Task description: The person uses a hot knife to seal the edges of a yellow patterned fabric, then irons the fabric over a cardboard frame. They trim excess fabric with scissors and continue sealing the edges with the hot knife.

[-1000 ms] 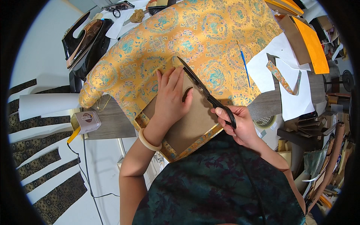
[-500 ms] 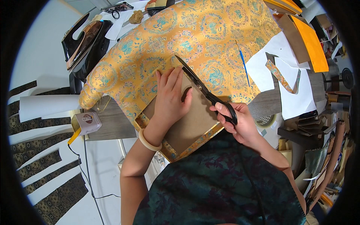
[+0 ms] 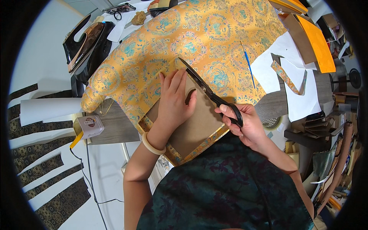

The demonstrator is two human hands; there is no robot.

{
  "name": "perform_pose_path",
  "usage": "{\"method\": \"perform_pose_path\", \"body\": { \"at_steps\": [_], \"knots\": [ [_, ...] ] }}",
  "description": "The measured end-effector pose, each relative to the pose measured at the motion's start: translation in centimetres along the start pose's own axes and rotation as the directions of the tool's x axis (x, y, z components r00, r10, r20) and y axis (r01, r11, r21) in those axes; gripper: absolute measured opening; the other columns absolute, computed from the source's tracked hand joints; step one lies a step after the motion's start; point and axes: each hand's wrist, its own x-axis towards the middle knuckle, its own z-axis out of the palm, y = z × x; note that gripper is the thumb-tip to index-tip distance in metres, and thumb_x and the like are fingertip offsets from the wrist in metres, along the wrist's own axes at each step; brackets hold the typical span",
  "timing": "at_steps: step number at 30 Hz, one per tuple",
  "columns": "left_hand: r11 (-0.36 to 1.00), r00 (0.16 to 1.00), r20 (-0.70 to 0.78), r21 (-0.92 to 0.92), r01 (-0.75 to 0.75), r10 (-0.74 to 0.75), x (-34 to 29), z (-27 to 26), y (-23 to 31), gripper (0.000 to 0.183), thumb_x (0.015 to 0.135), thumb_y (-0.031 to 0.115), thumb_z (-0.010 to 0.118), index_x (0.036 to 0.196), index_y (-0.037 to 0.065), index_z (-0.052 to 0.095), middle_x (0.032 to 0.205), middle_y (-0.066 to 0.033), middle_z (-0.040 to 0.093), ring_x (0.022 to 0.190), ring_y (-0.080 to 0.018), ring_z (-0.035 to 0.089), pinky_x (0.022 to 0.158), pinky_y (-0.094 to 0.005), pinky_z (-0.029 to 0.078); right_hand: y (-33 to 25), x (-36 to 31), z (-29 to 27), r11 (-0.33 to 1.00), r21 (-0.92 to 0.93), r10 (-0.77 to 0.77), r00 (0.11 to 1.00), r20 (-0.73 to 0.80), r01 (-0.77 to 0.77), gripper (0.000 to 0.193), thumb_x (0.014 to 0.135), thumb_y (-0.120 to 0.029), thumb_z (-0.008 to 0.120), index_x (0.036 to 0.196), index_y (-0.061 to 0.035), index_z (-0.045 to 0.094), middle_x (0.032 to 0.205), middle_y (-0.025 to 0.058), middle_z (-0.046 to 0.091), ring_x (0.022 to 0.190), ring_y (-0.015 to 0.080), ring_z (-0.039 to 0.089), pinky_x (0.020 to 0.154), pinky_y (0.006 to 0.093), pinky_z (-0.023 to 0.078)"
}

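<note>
A large yellow brocade cloth (image 3: 153, 50) with blue and pink round motifs spreads over the table. On its near part lies a shallow tray-like frame with a brown board (image 3: 188, 142) inside and cloth-covered edges. My left hand (image 3: 174, 97) rests on the frame's far corner, fingers stretched forward with the thumb apart, and the fingertips touch the cloth there. My right hand (image 3: 241, 120) grips the black scissors (image 3: 205, 90) by the handles. The blades reach past the far corner to the cloth just beyond my left fingertips, and they look closed or almost so.
An iron (image 3: 86, 44) stands at the far left. A blue pen-like stick (image 3: 249, 69) lies on the cloth. White paper (image 3: 301, 99) and a cut brocade strip (image 3: 283, 78) are on the right. Dark patterned strips (image 3: 42, 149) lie at the left, near a white box (image 3: 90, 124).
The scissor blades look a little closer together at the cloth near the far corner. My left hand has stayed in place.
</note>
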Motion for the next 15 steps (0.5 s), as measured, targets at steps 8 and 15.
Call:
{"method": "perform_pose_path", "body": {
  "at_steps": [8,15],
  "knots": [
    [1.0,1.0,-0.015,0.0,0.005,-0.005,0.04,-0.11,0.12,0.062,0.079,0.016,0.075,0.132,-0.008,0.053,0.138,-0.018,0.052,0.128,-0.0387,0.049,0.114,-0.0646,0.029,-0.51,0.01,0.0,1.0,-0.018,0.001,1.0,0.001,-0.001,0.038,0.092,-0.029,0.077,0.105,0.0065,0.07,0.062,-0.0022,0.055,0.042,0.001,0.035,0.038,0.0216,0.02],
    [1.0,1.0,-0.018,-0.013,0.007,-0.008,-0.07,0.0,-0.02,0.061,0.08,0.016,0.074,0.132,-0.008,0.054,0.138,-0.0176,0.052,0.129,-0.0382,0.048,0.114,-0.0648,0.029,-0.93,-0.27,0.23,1.0,-0.017,0.006,1.0,0.002,-0.006,0.027,0.091,-0.027,0.078,0.082,-0.0034,0.068,0.064,-0.0028,0.056,0.044,0.0013,0.039,0.039,0.0205,0.021]
  ]
}}
